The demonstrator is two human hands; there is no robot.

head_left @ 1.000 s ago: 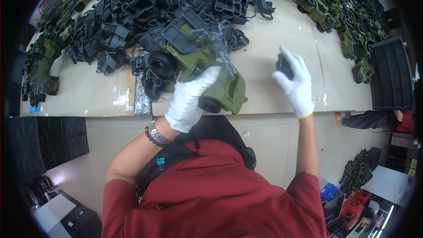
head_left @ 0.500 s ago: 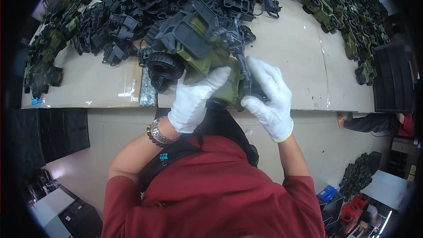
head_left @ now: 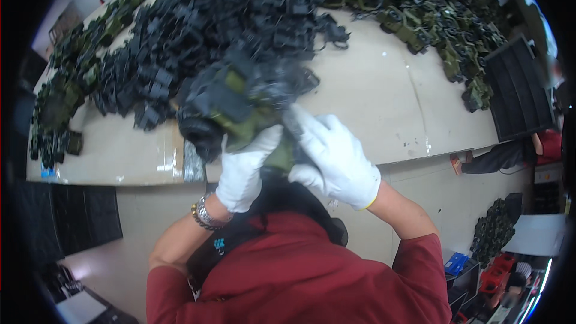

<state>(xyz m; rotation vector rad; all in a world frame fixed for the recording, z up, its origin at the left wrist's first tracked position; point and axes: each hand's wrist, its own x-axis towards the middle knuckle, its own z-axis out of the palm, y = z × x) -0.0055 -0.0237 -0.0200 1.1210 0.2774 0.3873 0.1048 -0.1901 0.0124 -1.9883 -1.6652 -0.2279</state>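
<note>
Both my hands wear white gloves and hold one olive green toy truck (head_left: 240, 111) with black wheels and black fittings, lifted above the near edge of the pale table (head_left: 384, 96). My left hand (head_left: 243, 171) grips it from below at the left. My right hand (head_left: 336, 159) wraps its right end, pressing a black part against it. The toy is blurred.
A large heap of black plastic parts (head_left: 198, 42) covers the table's far middle. Green toy vehicles (head_left: 420, 18) lie along the far right and at the left edge (head_left: 57, 102). A black tray (head_left: 516, 90) sits at right. Another person's hand and sleeve (head_left: 486, 159) show below it.
My right hand, which first held a small black part out to the right, has come across to the toy truck. Both hands have since lifted the truck closer to the camera.
</note>
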